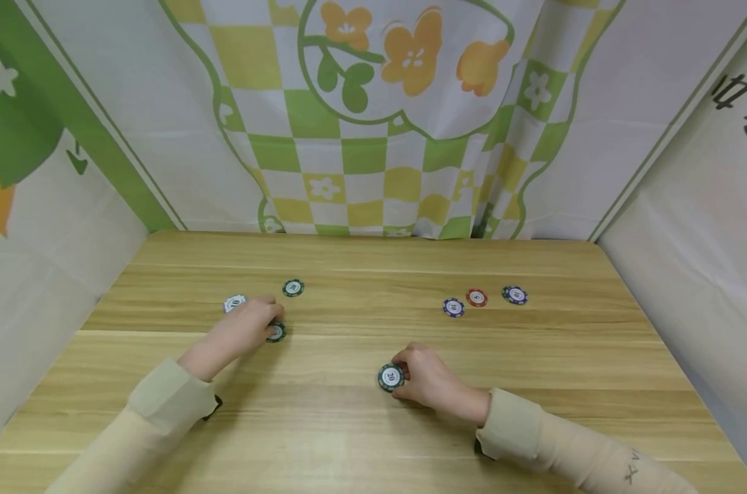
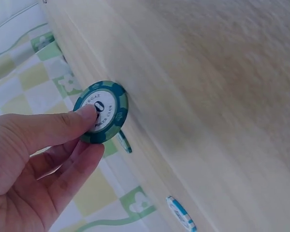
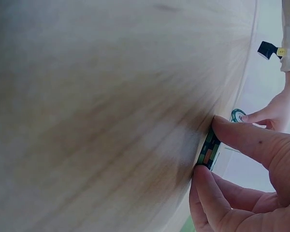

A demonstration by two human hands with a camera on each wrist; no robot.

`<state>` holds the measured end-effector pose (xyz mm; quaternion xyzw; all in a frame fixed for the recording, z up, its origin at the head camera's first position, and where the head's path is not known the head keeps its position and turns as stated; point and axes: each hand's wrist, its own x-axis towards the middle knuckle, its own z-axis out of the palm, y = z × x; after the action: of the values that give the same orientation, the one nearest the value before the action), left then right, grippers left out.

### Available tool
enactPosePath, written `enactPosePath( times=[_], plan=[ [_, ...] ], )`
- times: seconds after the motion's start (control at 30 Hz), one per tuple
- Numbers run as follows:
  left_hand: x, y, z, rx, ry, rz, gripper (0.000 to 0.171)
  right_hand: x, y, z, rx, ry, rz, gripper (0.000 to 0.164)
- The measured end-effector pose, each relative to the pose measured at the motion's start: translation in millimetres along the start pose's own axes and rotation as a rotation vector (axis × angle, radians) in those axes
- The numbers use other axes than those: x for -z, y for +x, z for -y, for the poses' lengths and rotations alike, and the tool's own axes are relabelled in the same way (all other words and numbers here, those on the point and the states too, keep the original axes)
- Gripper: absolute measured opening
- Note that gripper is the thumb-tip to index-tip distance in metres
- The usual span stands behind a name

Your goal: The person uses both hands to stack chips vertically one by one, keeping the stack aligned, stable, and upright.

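Left hand (image 1: 245, 329) pinches green chip (image 2: 109, 116) over left side of table (image 1: 336, 432), thumb on face, likely for steadiness; right hand (image 1: 433, 381) pinches chip stack (image 1: 389, 377) by edges nearer middle, I judge keeping layers aligned

We are looking into a booth-like space: a flowered, checked curtain (image 1: 363, 161) is hanging behind a wood-grain table (image 1: 348, 432), and pale cloth walls (image 1: 694, 240) are enclosing both sides. Whether a home is surrounding it, we are finding impossible to tell.
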<state>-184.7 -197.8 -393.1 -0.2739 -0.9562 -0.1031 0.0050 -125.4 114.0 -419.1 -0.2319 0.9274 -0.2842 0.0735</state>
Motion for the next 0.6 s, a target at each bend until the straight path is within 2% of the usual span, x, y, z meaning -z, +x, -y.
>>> enactPosePath(
  times=[0.23, 0.47, 0.6],
  plan=[
    [3.4, 0.8, -7.1, -0.007, -0.042, 0.000, 0.011, 0.2, 0.1, -0.3, -0.002, -0.004, 0.002, 0.041],
    [1.7, 3.5, -16.7, -0.062, -0.052, -0.047, 0.011, 1.0, -0.4, 1.1, -0.003, -0.003, 0.002, 0.041],
    [1.7, 6.1, -22.4, -0.039, -0.079, -0.031, 0.009, 0.7, -0.5, 0.6, -0.009, 0.005, 0.000, 0.041]
  ],
)
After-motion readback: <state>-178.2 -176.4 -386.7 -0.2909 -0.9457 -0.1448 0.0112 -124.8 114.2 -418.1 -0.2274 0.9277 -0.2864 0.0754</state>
